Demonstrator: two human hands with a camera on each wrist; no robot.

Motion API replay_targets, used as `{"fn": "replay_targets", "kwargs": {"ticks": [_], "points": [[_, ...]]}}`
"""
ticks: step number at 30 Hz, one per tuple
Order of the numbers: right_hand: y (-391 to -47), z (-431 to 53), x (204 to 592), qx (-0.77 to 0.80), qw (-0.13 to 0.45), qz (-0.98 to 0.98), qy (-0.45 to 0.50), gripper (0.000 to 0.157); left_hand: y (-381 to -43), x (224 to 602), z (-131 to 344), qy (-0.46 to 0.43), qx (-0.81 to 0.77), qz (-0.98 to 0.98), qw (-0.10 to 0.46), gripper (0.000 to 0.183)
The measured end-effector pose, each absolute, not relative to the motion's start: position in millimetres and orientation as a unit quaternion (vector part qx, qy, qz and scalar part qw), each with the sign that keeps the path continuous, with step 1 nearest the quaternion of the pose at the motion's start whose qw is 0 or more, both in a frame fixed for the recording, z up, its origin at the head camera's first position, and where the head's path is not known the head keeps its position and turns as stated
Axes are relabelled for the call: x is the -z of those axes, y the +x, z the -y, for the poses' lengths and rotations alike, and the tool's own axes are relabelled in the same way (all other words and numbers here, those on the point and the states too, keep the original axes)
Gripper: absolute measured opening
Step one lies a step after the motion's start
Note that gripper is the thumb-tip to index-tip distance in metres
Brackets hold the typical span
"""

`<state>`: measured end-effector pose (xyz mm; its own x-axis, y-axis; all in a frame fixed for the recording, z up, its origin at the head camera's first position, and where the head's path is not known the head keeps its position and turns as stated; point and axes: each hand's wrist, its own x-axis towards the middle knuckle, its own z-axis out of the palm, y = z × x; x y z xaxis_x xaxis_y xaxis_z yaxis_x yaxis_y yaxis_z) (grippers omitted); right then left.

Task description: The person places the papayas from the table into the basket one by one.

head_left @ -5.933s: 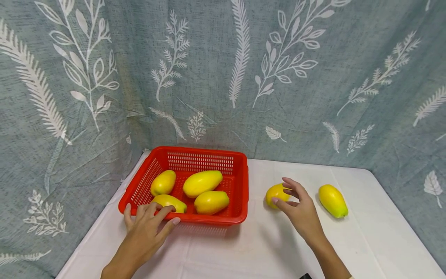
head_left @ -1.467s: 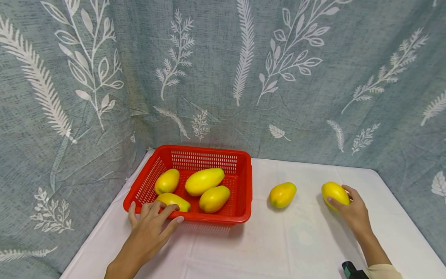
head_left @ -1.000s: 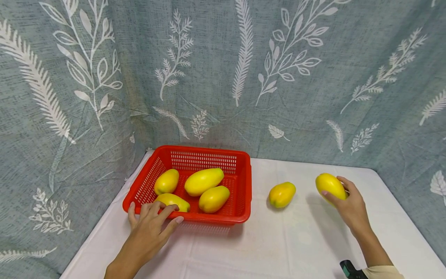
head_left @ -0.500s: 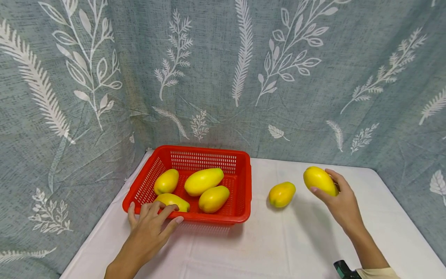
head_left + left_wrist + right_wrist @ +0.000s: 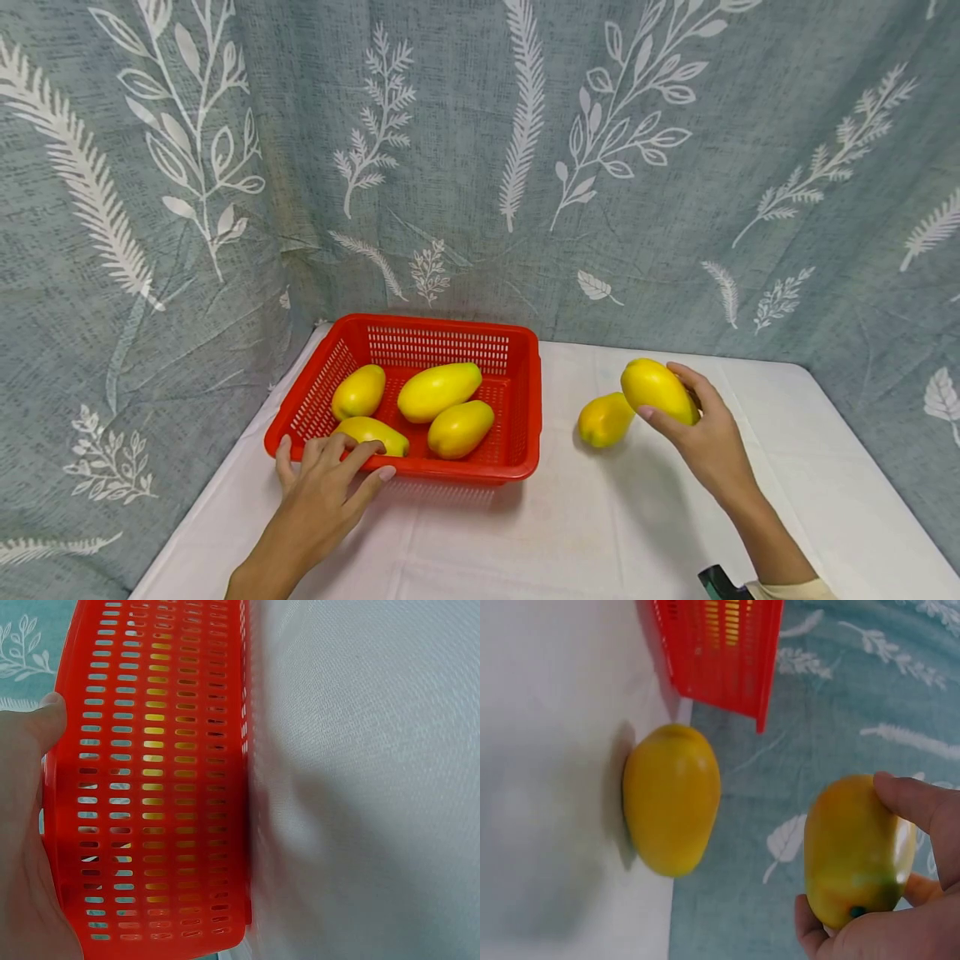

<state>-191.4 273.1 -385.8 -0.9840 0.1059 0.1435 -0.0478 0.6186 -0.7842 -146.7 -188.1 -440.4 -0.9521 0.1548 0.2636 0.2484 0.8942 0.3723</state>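
My right hand [image 5: 708, 437] holds a yellow papaya [image 5: 654, 390] above the table, thumb on one side and fingers on the other. In the right wrist view this papaya [image 5: 855, 855] shows a greenish end with a dark spot. Just behind and left of it, another papaya [image 5: 602, 421] lies on the table, partly covered by the held one in the head view. My left hand [image 5: 318, 492] grips the near rim of a red plastic basket [image 5: 480, 473], fingers over the inside and thumb outside. Several papayas, such as the back one [image 5: 438, 392], lie in the basket.
A white cloth [image 5: 570, 533] covers the table. Blue-green curtains [image 5: 465, 167] with white leaf prints stand behind and at both sides. A dark strap-like object [image 5: 720, 582] sits by the right sleeve [image 5: 791, 590].
My right hand has picked up the far-right papaya, lifted it and carried it left, near the other loose papaya. My left hand stays on the basket rim.
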Motion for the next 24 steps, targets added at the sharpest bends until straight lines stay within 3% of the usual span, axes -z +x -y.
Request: {"fn": "replay_targets", "kwargs": {"ticks": [24], "points": [[-194,-211,394,-0.492,0.056,0.868,0.036,0.075,-147,441,188,-0.108,0.206,0.965,0.118,0.036]]}}
